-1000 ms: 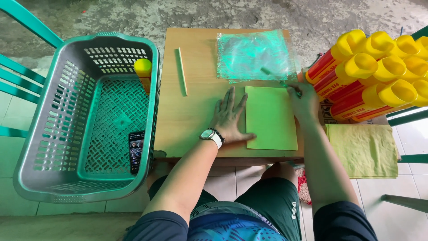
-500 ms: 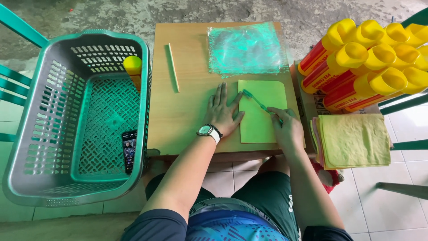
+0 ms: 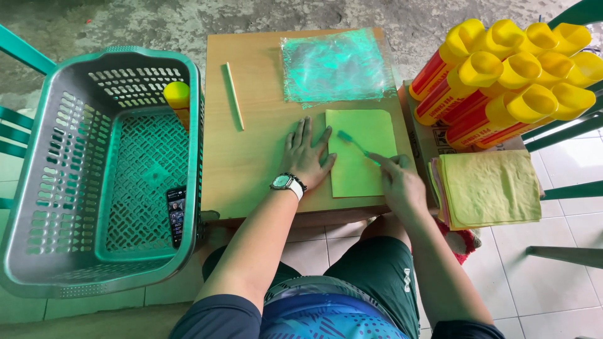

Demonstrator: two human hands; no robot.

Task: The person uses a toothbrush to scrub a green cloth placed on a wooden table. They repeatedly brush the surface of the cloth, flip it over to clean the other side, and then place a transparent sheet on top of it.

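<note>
A light green cloth [image 3: 363, 154] lies flat on a small wooden table [image 3: 251, 157]. My left hand [image 3: 307, 156], a watch on its wrist, presses flat with spread fingers on the cloth's left edge. My right hand [image 3: 397, 180] rests at the cloth's right edge and holds a thin green brush-like stick [image 3: 355, 144], whose tip points up-left over the cloth. A clear plastic bag [image 3: 334, 65] lies at the table's far side.
A pale stick [image 3: 234, 96] lies on the table's left part. A green plastic basket [image 3: 107, 169] at left holds a yellow-capped bottle [image 3: 178, 99] and a phone [image 3: 176, 212]. Red bottles with yellow caps [image 3: 509, 75] are stacked at right, above folded yellow-green cloths [image 3: 487, 188].
My right hand came from the cloth's far right corner down to its right edge, now holding the thin green stick over the cloth. The left hand stayed pressed on the cloth.
</note>
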